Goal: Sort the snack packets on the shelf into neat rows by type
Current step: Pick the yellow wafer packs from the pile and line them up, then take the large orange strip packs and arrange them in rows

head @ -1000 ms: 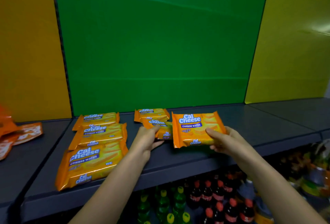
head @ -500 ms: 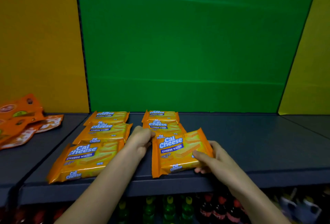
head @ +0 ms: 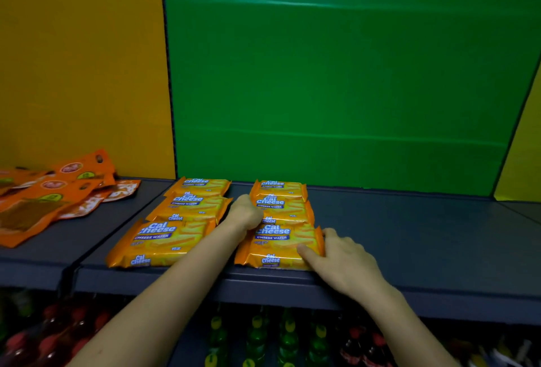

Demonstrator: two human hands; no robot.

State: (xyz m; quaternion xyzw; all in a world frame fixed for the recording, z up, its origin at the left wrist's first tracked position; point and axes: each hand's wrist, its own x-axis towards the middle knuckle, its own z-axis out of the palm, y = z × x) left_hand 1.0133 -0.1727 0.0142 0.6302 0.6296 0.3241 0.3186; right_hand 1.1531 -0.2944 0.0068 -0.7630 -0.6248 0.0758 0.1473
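Note:
Orange Cal Cheese wafer packets lie flat on the dark grey shelf (head: 409, 235) in two rows running front to back. The left row (head: 181, 220) holds three packets. In the right row, the front packet (head: 278, 245) lies square at the shelf's front edge, behind it two more (head: 281, 201). My right hand (head: 342, 258) grips the front packet's right end, thumb on top. My left hand (head: 244, 214) is curled against the left edge of the right row, between the two rows; whether it grips a packet is hidden.
A loose pile of different orange snack pouches (head: 49, 200) lies on the shelf section to the left. The shelf's right half is bare. Behind stand orange, green and yellow panels. Drink bottles (head: 257, 334) fill the shelf below.
My right hand has brought the front packet down and turned it straight, in line with the two behind it. My view has shifted left, showing more of the pouch pile.

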